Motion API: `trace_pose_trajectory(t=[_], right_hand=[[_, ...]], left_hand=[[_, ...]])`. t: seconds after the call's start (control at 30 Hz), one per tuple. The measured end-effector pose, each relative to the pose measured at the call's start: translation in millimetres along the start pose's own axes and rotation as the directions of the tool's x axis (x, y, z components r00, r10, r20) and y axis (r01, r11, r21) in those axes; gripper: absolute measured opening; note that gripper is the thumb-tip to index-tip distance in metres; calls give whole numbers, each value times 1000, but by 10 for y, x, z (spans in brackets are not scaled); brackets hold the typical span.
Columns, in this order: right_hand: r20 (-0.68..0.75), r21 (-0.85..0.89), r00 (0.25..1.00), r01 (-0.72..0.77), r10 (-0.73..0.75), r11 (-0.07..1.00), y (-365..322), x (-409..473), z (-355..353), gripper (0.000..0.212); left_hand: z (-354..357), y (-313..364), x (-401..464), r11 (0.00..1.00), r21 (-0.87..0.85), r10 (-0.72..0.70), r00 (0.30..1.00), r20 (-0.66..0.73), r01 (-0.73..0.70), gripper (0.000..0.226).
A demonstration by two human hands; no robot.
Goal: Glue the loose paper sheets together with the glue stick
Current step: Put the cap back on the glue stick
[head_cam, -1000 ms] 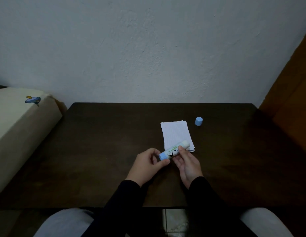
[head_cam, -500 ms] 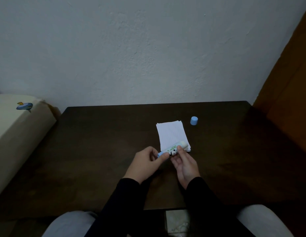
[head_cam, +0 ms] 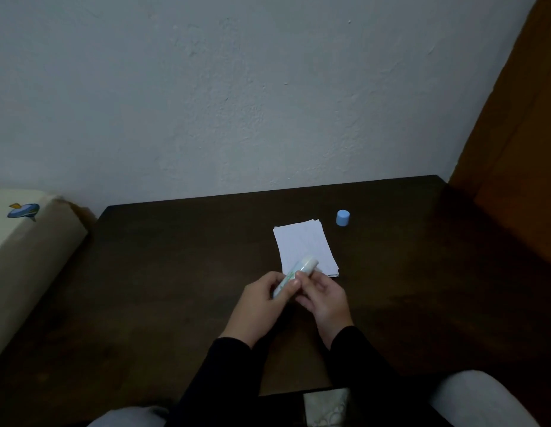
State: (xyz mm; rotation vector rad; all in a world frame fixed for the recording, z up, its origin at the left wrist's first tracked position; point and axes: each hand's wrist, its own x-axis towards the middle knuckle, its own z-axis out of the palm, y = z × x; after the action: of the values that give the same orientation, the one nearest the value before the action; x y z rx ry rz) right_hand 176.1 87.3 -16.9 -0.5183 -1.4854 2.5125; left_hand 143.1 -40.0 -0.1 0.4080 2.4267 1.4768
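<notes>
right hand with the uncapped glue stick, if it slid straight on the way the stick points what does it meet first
Probably the white stack of paper sheets: the right hand holds the glue stick tip over its near edge. The blue cap lies off that line. Height above the paper is unclear.

both hands meet low at centre, left hand (head_cam: 261, 295) and right hand (head_cam: 325, 295) curled, fingertips touching.

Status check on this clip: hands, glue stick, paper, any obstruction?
Both hands, left and right, hold glue stick, uncapped. Paper stack untouched on table. Blue cap beside stack; nothing blocking.
</notes>
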Motion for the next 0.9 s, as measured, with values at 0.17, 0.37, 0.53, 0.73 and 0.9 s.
trace_pose_trajectory(t=[0.17, 0.37, 0.53, 0.73, 0.9], right_hand=[[-90, -369, 982, 121, -165, 921, -102, 238, -36, 19], [-5, -832, 897, 242, -443, 499, -332, 884, -285, 7], [106, -983, 909, 157, -402, 96, -521, 1370, -450, 39], [68, -993, 964, 42, -257, -108, -503, 1584, -511, 53], [93, -989, 916, 130, -391, 68, -492, 1508, -506, 20]], left_hand=[[6, 72, 171, 996, -62, -77, 993, -92, 71, 35], [-9, 144, 436, 976, -153, -181, 966, -183, 154, 51], [-48, 91, 522, 954, -209, -253, 950, -183, 214, 50], [-113, 24, 541, 941, -226, -298, 934, -197, 252, 45], [-122, 26, 528, 939, -215, -307, 935, -180, 267, 41]])
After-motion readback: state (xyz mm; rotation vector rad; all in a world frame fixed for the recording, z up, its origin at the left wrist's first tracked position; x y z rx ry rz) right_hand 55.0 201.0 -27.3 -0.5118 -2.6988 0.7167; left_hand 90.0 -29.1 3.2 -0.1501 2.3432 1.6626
